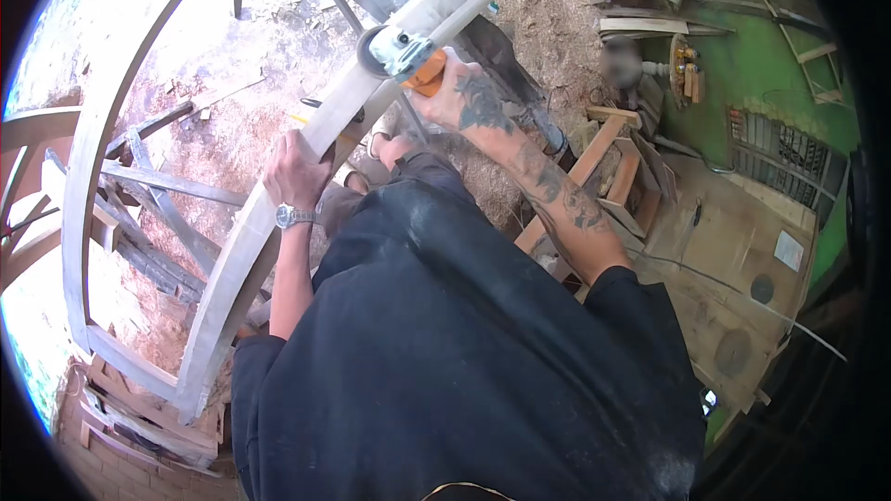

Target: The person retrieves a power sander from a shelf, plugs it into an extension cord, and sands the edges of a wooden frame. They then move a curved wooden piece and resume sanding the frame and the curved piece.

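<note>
An orange and grey angle grinder [424, 71] is in my right hand [451, 93], whose fingers wrap round its body. The grinder's disc rests on or just over a long curved wooden beam [331, 116]. Lower down the same beam, my left hand [299, 170], with a metal watch at the wrist, grips the wood, its fingers bent over the edge. A dark slim object [332, 109] lies by the beam between my two hands. Part of my right fingers is hidden behind the grinder.
More of the curved wooden frame [93, 139] stands at the left, with crossing struts. Wood shavings [548, 42] cover the ground. Wooden pieces [603, 158] and a plywood surface [719, 260] with a cable are at the right. A person [620, 63] is at the upper right.
</note>
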{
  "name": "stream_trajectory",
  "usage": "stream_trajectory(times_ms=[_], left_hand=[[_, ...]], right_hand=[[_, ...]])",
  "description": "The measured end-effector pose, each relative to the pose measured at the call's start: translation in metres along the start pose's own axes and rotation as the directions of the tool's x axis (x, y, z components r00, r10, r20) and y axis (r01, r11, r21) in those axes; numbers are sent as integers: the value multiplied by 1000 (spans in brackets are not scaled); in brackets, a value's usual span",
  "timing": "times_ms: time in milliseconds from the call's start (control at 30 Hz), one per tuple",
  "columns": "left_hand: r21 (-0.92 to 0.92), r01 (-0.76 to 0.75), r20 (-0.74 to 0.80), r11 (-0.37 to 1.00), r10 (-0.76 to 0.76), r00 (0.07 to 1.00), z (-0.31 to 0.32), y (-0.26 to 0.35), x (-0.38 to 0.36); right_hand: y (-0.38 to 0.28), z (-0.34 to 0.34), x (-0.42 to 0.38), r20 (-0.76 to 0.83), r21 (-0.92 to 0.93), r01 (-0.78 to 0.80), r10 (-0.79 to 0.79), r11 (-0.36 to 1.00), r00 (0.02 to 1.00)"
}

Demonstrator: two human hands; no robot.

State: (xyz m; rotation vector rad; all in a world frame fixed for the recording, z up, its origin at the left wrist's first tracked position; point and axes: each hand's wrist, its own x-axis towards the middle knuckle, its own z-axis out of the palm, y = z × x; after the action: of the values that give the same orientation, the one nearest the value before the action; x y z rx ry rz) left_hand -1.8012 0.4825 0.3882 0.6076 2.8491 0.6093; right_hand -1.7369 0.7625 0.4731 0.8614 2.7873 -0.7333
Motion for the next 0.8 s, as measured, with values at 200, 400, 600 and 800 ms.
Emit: stream_trajectory(times_ms=[200,400,600,800], left_hand=[[-23,-41,-72,999,39,997,4,-3,5],[10,-10,-42,1000,10,999,3,-1,7],[-21,0,-21,1000,-1,1000,-4,1,9],[-73,-5,-42,997,2,999,0,-5,6]], right_hand=[[32,-44,53,-40,-25,-93,92,995,995],[90,-100,130,-98,-115,-148,137,982,986],[133,-123,172,-106,-58,-289,282,956,954],[37,-94,105,30,-102,-222,226,970,974]])
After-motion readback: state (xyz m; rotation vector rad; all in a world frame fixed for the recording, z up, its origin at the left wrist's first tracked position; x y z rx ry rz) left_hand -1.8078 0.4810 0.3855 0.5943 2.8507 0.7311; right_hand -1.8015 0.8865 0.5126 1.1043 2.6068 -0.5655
